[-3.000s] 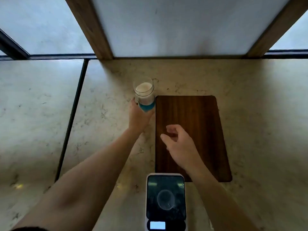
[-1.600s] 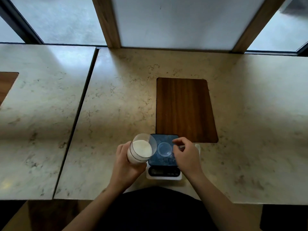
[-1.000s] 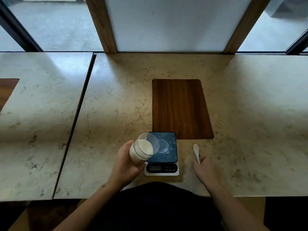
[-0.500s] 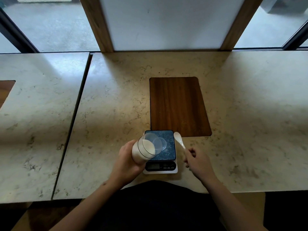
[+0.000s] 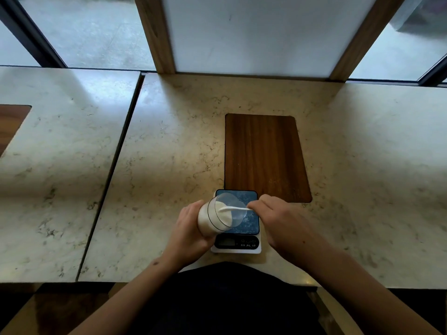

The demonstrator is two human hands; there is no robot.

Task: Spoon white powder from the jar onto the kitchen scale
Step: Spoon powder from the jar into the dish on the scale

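Observation:
My left hand [image 5: 187, 228] grips a clear glass jar [image 5: 212, 217] of white powder, tilted with its mouth to the right over the kitchen scale [image 5: 239, 228]. The scale has a dark glass top and a white base with a small display at the front. My right hand [image 5: 278, 220] holds a white spoon [image 5: 235, 209] by its handle, and the spoon's bowl is inside the jar's mouth, in the powder. A small clear dish lies on the scale's top, partly hidden behind the jar.
A dark wooden board [image 5: 264, 157] is set in the marble counter [image 5: 169, 153] just beyond the scale. A dark seam [image 5: 116, 160] splits the counter on the left. Windows and wooden posts [image 5: 154, 32] stand at the back. The counter's near edge is close to my body.
My left hand brought the jar from beside the board to over the scale and tilted it. My right hand picked up the spoon from the counter and put its bowl into the jar.

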